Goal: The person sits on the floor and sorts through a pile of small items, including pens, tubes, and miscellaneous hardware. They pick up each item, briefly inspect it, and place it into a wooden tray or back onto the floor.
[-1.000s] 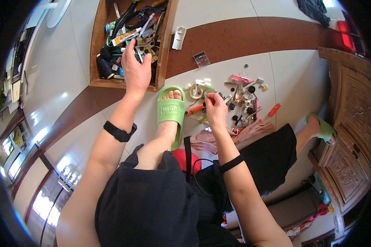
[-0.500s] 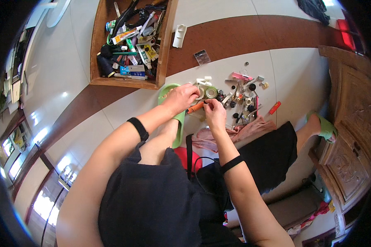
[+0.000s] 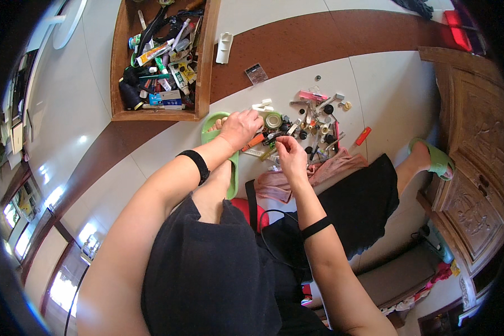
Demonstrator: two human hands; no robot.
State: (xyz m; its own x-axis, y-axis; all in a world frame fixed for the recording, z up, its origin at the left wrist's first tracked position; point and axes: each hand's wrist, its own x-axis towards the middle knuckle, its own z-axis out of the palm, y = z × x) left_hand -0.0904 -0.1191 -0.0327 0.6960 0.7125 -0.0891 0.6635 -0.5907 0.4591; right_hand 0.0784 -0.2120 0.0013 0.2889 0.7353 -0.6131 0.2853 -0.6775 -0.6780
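My left hand [image 3: 241, 129] has its fingers curled down at the left side of a pile of small things on the floor. What its fingertips hold, if anything, is hidden. A roll of green tape [image 3: 274, 120] and white plastic pieces [image 3: 262, 105] lie just past it. My right hand [image 3: 291, 155] is closed in a pinch over the pile's near side; anything in the pinch is too small to make out. Between the hands lies an orange tool [image 3: 253, 142] resembling a utility knife. To the right are nail clippers, caps and other small items [image 3: 319, 126].
A wooden drawer [image 3: 205, 73] full of tubes and odds and ends stands at the far left. A pink cloth [image 3: 341, 162], a red lighter-like piece [image 3: 363, 135], a clear flat case [image 3: 256, 74] and a white holder [image 3: 224, 48] lie around. A carved wooden cabinet [image 3: 470, 134] stands right.
The view has shifted, so the floor items appear farther up and left. My right hand has moved rightward away from the orange tool. My left hand has drawn slightly off the tape roll.
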